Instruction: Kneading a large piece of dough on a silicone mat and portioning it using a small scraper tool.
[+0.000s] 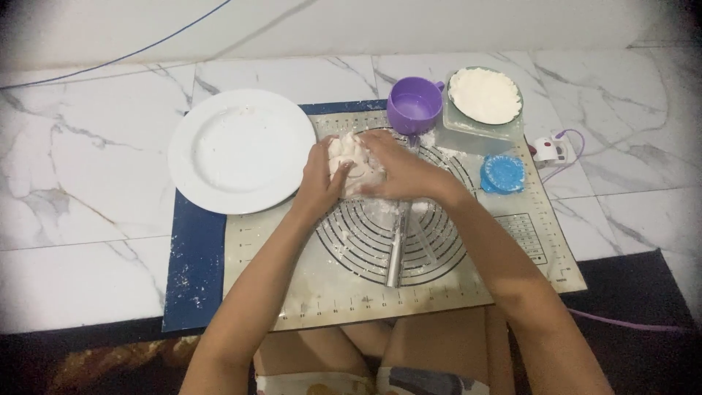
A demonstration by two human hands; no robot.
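A pale, lumpy mass of soft white dough (353, 162) is sitting near the top of the ringed circle on a beige silicone pastry mat (453, 292), and both hands are closing around it. The left hand (319, 181) is cupping its near-left side with fingers curled; the right hand (398, 170) is pressing flat over its right half. By its rough, folded surface the dough looks gathered but not yet smooth, so the kneading seems to be midway; nothing is rolled out so far. A slim metal rolling pin (397, 245) is lying untouched on the floured rings, just below the hands. A round white ceramic plate (241, 150) is resting just left of the dough, faintly dusted. Behind are standing a purple plastic cup (414, 104), a clear plastic tub of white flour (483, 99) and a small blue ridged lid (502, 173), all on a veined white marble floor (80, 183).
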